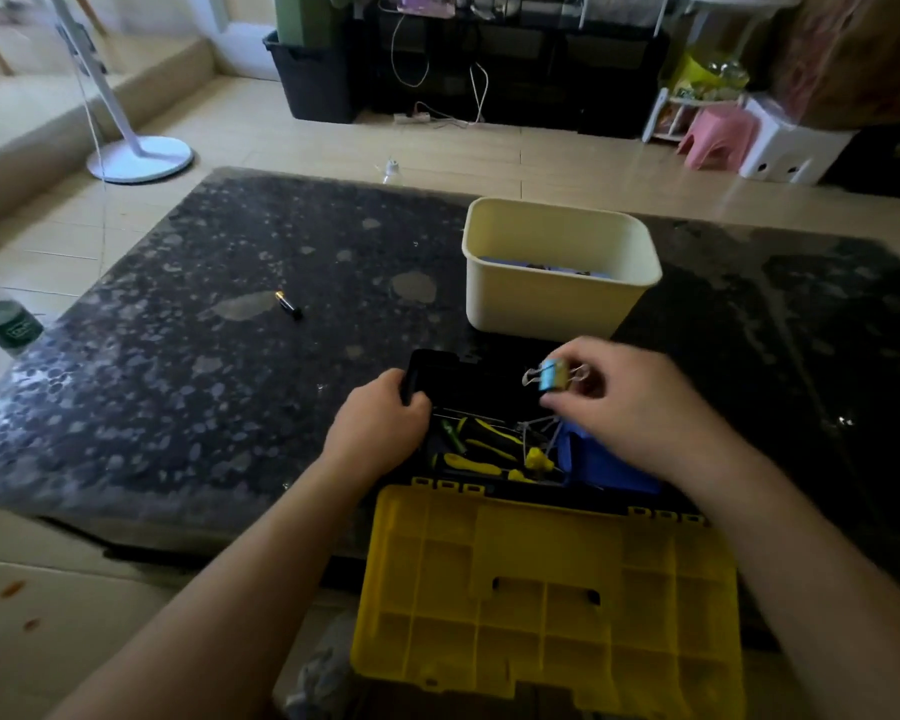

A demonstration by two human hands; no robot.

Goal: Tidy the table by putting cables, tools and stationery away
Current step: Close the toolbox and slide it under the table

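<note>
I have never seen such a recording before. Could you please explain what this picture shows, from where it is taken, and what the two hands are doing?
There is no machine here. A person works with bare hands, and one camera worn on the head looks forward and down, so both arms enter from below. The left hand grips the rim of a black toolbox, whose yellow lid lies open toward the person. The right hand pinches a blue binder clip between its fingers, above the box. Inside the box lie yellow-handled screwdrivers. On the dark speckled table, a cream tub stands behind the toolbox, and a small battery lies apart to the left.
</note>
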